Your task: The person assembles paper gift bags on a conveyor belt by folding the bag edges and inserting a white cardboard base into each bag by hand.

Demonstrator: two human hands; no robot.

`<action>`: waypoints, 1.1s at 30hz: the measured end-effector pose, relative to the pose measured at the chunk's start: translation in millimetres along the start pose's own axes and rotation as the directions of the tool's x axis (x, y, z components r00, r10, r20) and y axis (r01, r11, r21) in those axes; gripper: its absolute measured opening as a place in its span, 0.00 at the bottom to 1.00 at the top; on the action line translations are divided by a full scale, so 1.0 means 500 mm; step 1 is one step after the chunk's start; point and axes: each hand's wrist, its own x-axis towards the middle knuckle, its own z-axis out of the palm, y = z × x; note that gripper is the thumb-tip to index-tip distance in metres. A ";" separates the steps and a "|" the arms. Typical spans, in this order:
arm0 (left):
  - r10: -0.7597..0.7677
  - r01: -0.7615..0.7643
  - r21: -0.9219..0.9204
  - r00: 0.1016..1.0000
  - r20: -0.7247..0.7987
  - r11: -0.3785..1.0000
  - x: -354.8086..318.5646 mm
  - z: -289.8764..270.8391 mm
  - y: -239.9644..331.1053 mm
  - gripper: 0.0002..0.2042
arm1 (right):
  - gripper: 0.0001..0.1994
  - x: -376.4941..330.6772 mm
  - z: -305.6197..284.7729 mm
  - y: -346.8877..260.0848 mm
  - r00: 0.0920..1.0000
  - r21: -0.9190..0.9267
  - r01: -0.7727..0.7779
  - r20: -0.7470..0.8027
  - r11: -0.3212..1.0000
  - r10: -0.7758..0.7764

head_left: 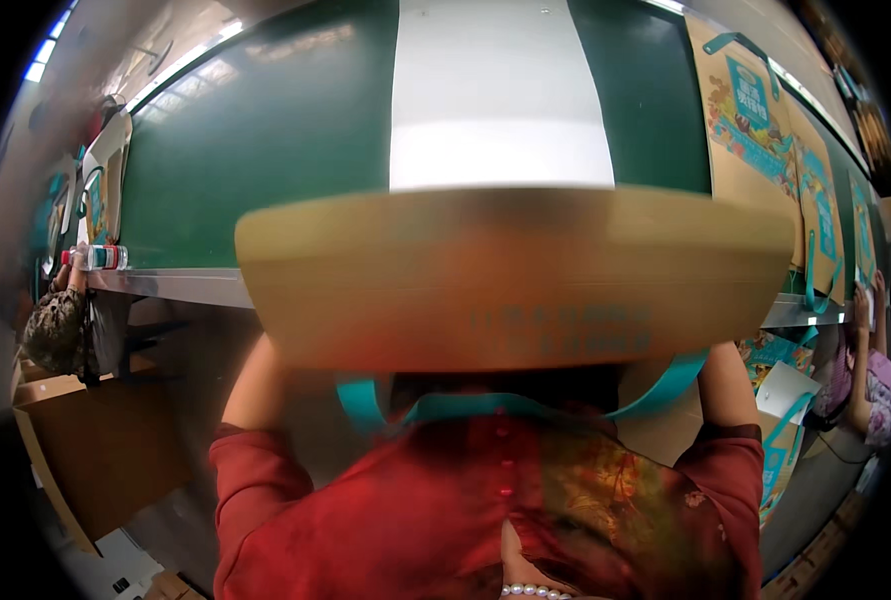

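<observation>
A brown cardboard gift bag [515, 270], blurred by motion, is raised in front of my chest, above the near edge of the table. Its teal strap handle [485, 405] hangs in a loop toward my red top. My left forearm [252, 385] reaches up behind the bag's lower left corner, and my right forearm [727, 385] does the same at the lower right. The bag is held up between my two hands. Both hands and all their fingers are hidden behind it.
Beyond the bag runs a green table [265, 150] with a white sheet [495, 100] across it. Printed brown bags [750, 110] lie at the right. At left are a bottle [107, 257], a co-worker's arm and an open carton [105, 450]. Another co-worker [870, 390] works at far right.
</observation>
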 end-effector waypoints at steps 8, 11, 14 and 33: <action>-0.378 0.309 -0.262 0.883 -0.278 0.914 0.095 0.071 -0.117 0.14 | 0.24 0.187 -0.015 -0.026 0.796 0.303 -0.551 -0.087 0.777 0.598; -0.291 0.359 0.083 0.853 -0.433 0.930 0.123 0.078 -0.071 0.19 | 0.31 0.217 0.004 0.026 0.757 0.098 -0.609 -0.223 0.787 0.614; -0.327 0.431 0.149 0.831 -0.450 0.890 0.124 0.085 -0.053 0.20 | 0.35 0.225 0.013 0.034 0.752 0.003 -0.636 -0.224 0.772 0.620; -0.035 0.164 0.564 0.972 -0.231 0.809 0.210 0.157 -0.056 0.40 | 0.38 0.232 0.107 0.017 0.950 -0.525 -0.111 -0.306 0.844 -0.066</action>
